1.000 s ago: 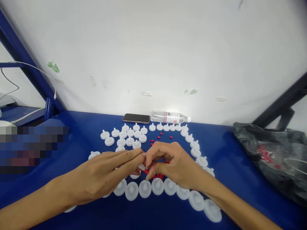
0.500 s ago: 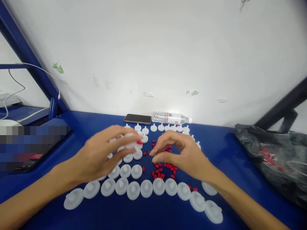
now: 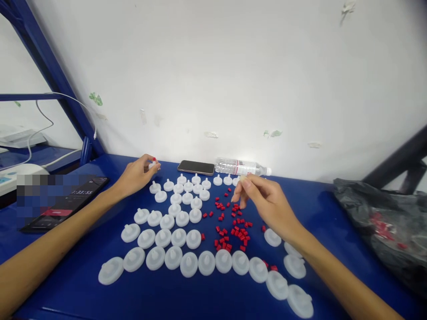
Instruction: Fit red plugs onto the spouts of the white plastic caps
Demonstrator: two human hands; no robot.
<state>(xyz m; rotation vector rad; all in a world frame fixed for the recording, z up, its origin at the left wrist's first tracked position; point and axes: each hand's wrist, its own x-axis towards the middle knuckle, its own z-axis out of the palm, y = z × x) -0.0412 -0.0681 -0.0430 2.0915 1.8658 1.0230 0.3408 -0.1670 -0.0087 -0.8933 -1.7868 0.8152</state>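
Observation:
My left hand (image 3: 138,174) is at the back left of the blue table, its fingers closed on a white disc (image 3: 152,165) tipped with a red cap (image 3: 154,159). Over the right side of the red caps (image 3: 238,232), my right hand (image 3: 263,195) has its fingers bent together near the back row of discs; what they pinch, if anything, is too small to make out. Several white discs with upright stems (image 3: 179,237) stand in rows on the left and in a curved row (image 3: 206,263) along the front.
A phone (image 3: 196,167) and a plastic bottle (image 3: 242,167) lie by the wall. At the left is a larger black device (image 3: 66,200) with a lit screen. A dark plastic bag (image 3: 360,200) holding red pieces sits at the right.
My left hand has moved away to the back left with the red-capped disc, uncovering discs. My right hand has shifted right and back from the red caps. The view has moved slightly.

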